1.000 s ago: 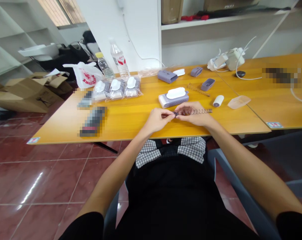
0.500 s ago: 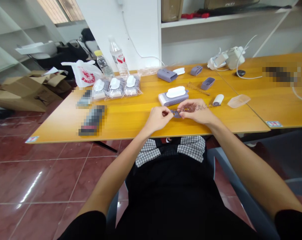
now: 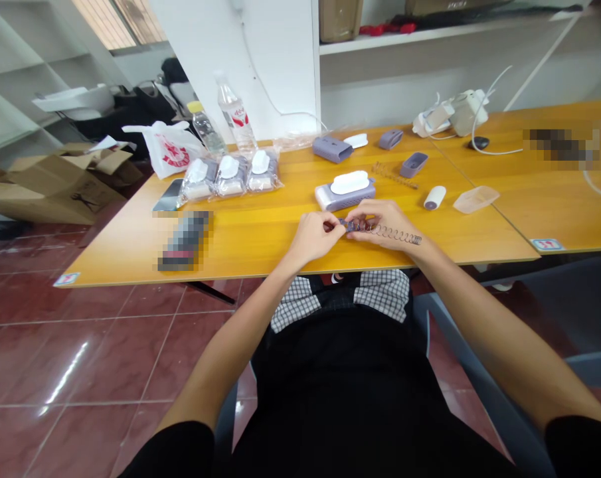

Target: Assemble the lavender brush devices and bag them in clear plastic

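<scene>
My left hand (image 3: 316, 236) is closed in a pinch on a small purple-grey plastic part (image 3: 348, 226), mostly hidden by fingers. My right hand (image 3: 380, 222) is closed around a thin metal coil spring (image 3: 392, 232), close to where it meets the plastic part. The spring's free end lies across my right palm toward the wrist. Just behind my hands lies a purple dispenser (image 3: 347, 199) with a white top (image 3: 350, 182). Another coil spring (image 3: 394, 176) rests on the table beyond it. To the right is a white cylinder (image 3: 434, 198) with a purple end.
Purple housings (image 3: 333, 150), a small purple tray (image 3: 414, 164) and a clear plastic tray (image 3: 476, 199) lie on the table (image 3: 260, 239). Wrapped dispensers (image 3: 230, 176), bottles (image 3: 238, 116) and a plastic bag (image 3: 168, 149) stand at the left back. White chargers (image 3: 452, 116) sit at the right back.
The spring's free end has swung from pointing right toward the white cylinder to lying across my right palm. My right fingers have moved left, nearer my left hand, which stays about still.
</scene>
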### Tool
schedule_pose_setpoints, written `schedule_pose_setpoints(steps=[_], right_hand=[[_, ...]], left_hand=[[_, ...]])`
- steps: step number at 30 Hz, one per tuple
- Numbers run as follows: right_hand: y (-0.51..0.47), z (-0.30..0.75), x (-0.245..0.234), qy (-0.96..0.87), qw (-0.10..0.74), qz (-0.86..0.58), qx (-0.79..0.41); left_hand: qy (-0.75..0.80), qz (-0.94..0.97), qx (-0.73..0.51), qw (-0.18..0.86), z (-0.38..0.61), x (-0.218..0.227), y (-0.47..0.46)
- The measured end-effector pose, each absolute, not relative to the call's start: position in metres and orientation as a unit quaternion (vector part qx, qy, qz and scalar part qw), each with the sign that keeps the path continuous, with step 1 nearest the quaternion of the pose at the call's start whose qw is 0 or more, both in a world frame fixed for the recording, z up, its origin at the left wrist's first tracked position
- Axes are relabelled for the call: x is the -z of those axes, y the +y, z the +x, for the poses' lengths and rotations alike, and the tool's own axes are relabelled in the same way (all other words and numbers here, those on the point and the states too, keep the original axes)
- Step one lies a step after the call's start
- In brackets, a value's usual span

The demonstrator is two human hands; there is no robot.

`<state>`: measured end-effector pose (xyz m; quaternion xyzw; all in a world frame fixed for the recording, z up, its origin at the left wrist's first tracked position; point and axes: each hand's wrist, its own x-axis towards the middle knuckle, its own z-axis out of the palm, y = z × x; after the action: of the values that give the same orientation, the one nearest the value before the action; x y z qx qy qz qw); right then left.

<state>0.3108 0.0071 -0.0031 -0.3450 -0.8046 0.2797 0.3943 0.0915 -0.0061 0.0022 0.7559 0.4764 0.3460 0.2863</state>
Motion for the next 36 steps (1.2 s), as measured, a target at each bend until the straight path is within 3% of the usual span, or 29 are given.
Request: schedule_pose_setpoints(steps=[9, 27, 36], right_hand=[[0.010, 0.311, 0.004, -0.832, 0.396, -0.339, -0.189], [0.005, 0.309, 0.002, -0.820, 0.388, -0.366, -0.205], [0.005, 0.314, 0.000, -0.814, 0.396, -0.369, -0.209]], left_hand=[[0.483, 0.756, -0.340, 0.281, 0.093, -0.005, -0.008], [0.469, 0.759, -0.346, 0.289, 0.094, 0.000, -0.009], [0.431, 0.737, -0.364, 0.373, 0.088, 0.007, -0.006]])
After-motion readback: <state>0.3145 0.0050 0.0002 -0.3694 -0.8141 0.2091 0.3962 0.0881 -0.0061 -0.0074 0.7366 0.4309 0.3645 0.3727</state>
